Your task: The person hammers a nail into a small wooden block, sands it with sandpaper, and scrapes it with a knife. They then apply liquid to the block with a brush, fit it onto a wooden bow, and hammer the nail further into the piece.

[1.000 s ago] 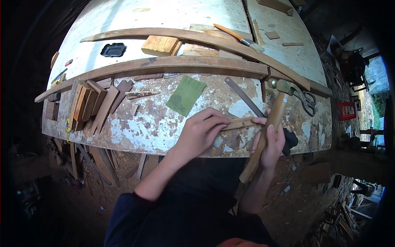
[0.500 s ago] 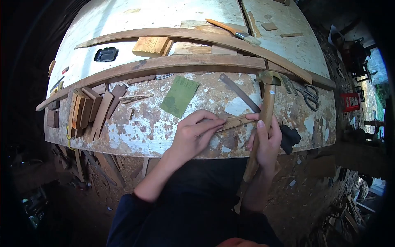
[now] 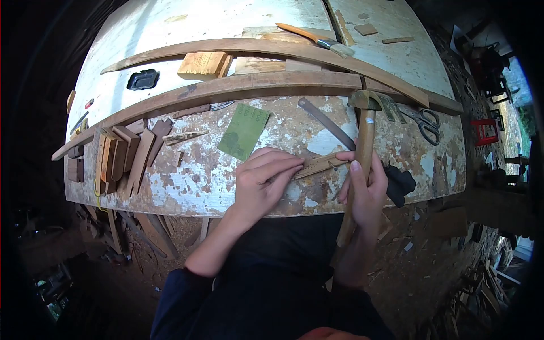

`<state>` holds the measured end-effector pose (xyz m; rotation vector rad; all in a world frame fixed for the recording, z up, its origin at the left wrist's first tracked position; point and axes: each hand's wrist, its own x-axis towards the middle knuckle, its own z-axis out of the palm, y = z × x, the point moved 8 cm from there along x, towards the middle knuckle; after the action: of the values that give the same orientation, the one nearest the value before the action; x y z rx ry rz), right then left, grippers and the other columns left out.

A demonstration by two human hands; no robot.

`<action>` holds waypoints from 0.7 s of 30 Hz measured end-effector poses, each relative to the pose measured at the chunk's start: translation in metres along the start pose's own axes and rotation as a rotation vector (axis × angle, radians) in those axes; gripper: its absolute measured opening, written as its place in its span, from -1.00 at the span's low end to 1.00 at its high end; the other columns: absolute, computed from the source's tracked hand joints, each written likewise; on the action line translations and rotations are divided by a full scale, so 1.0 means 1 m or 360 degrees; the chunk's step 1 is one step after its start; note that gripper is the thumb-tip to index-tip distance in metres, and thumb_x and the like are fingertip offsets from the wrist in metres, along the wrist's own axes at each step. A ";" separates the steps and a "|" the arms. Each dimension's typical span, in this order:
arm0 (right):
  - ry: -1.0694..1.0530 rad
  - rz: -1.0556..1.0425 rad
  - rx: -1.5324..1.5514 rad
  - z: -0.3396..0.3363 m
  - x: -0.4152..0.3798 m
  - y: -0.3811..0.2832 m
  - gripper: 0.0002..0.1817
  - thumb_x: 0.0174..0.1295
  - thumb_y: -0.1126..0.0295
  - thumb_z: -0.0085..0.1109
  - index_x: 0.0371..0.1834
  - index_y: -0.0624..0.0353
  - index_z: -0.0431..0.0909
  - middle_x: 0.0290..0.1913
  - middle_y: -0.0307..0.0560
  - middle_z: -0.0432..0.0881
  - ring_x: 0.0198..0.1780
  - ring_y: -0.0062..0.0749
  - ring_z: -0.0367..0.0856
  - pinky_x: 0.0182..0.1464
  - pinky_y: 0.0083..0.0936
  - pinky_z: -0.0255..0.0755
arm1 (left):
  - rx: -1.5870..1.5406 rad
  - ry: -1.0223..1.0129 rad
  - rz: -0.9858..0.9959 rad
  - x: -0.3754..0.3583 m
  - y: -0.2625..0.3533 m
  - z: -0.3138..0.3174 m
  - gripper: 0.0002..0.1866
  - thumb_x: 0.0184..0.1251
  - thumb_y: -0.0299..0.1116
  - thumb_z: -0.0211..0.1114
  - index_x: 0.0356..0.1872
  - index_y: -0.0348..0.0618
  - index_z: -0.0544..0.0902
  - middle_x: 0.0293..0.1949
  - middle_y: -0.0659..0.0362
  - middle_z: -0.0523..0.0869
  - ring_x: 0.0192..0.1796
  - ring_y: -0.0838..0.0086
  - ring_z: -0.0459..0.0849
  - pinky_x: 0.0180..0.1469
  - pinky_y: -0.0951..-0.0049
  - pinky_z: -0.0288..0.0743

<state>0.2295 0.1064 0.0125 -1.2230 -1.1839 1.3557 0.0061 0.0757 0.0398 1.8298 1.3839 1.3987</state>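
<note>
My left hand point(image 3: 263, 180) pinches the left end of a small thin wooden piece point(image 3: 317, 165) above the worn workbench point(image 3: 187, 187). In my right hand point(image 3: 365, 184) is a hammer point(image 3: 367, 127), its handle running down through the palm and its metal head up. A fingertip of that hand also touches the right end of the wooden piece. A flat metal file point(image 3: 327, 123) lies just beyond my right hand. The green sandpaper point(image 3: 243, 131) is beyond my left hand. Right of my right hand lies a black cloth point(image 3: 399, 184).
Two long curved wooden bars point(image 3: 226, 85) cross the bench. Several wood pieces point(image 3: 116, 153) stand at the left. Scissors point(image 3: 426, 124) lie at the right. A brush point(image 3: 306, 34), a wooden block point(image 3: 202, 65) and a black tray point(image 3: 143, 79) are farther back.
The view has shifted slightly. My left hand has moved a little left along with the wooden piece. The hammer stays in my right hand.
</note>
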 end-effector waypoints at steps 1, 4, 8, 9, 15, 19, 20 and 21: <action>-0.0003 -0.0001 -0.0026 0.000 0.000 0.000 -0.61 0.70 0.46 0.05 0.48 0.40 0.43 0.10 -0.01 0.82 -0.57 -0.74 0.55 -0.54 -0.70 0.44 | 0.0009 0.0009 -0.0018 0.001 0.001 -0.001 -0.83 0.31 -0.66 0.56 -0.11 -0.28 0.92 -0.16 0.03 0.94 -0.08 0.26 0.91 0.05 0.35 0.74; 0.0000 0.0008 -0.0072 0.000 -0.001 0.001 -0.49 0.72 0.45 0.00 0.63 0.45 0.32 0.11 0.03 0.82 -0.59 -0.71 0.52 -0.55 -0.68 0.44 | 0.0043 0.0004 -0.0038 0.005 0.010 -0.001 -0.82 0.30 -0.68 0.55 -0.11 -0.29 0.92 -0.17 0.02 0.94 -0.08 0.26 0.91 0.04 0.34 0.74; -0.0003 0.0009 -0.0061 0.001 0.000 0.001 -0.48 0.72 0.44 0.01 0.64 0.45 0.31 0.11 0.02 0.82 -0.58 -0.71 0.52 -0.54 -0.68 0.44 | 0.0051 -0.0013 -0.0059 0.005 0.007 0.007 -0.81 0.30 -0.71 0.53 -0.11 -0.29 0.91 -0.16 0.02 0.94 -0.09 0.26 0.91 0.03 0.35 0.74; -0.0004 0.0010 -0.0067 0.000 0.000 0.001 -0.47 0.72 0.44 0.01 0.64 0.46 0.31 0.11 0.02 0.82 -0.58 -0.71 0.52 -0.53 -0.68 0.45 | 0.0029 -0.0007 -0.0094 0.003 0.003 0.010 -0.81 0.30 -0.71 0.53 -0.11 -0.29 0.91 -0.15 0.02 0.94 -0.09 0.27 0.91 0.02 0.36 0.74; -0.0007 0.0019 -0.0045 0.000 0.000 0.001 -0.48 0.71 0.45 0.01 0.63 0.46 0.32 0.10 0.03 0.83 -0.58 -0.71 0.51 -0.53 -0.67 0.45 | 0.0051 -0.0001 -0.0040 0.000 0.003 0.012 -0.81 0.30 -0.72 0.52 -0.12 -0.30 0.91 -0.14 0.02 0.94 -0.09 0.27 0.91 0.00 0.36 0.75; 0.0002 0.0003 -0.0048 0.000 0.000 0.001 -0.48 0.71 0.45 0.02 0.63 0.47 0.33 0.11 0.03 0.82 -0.59 -0.71 0.51 -0.53 -0.67 0.45 | 0.0074 -0.0009 -0.0003 0.001 0.005 0.013 -0.81 0.29 -0.72 0.53 -0.12 -0.30 0.90 -0.15 0.02 0.93 -0.09 0.25 0.91 -0.01 0.36 0.75; 0.0006 0.0004 -0.0051 0.000 0.000 0.001 -0.48 0.70 0.46 0.02 0.62 0.47 0.33 0.11 0.03 0.82 -0.59 -0.71 0.51 -0.54 -0.67 0.45 | 0.0078 -0.0010 0.0006 0.001 0.006 0.013 -0.81 0.28 -0.72 0.53 -0.12 -0.30 0.90 -0.16 0.02 0.93 -0.09 0.25 0.91 -0.01 0.35 0.75; 0.0008 0.0005 -0.0054 0.001 0.000 0.000 -0.48 0.70 0.46 0.02 0.62 0.47 0.33 0.11 0.03 0.82 -0.59 -0.71 0.51 -0.54 -0.67 0.45 | 0.0083 -0.0010 0.0016 0.001 0.006 0.013 -0.81 0.28 -0.72 0.53 -0.12 -0.30 0.90 -0.16 0.02 0.93 -0.10 0.24 0.91 -0.01 0.35 0.75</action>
<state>0.2290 0.1061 0.0121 -1.2519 -1.2062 1.3391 0.0202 0.0772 0.0406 1.8749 1.4223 1.3728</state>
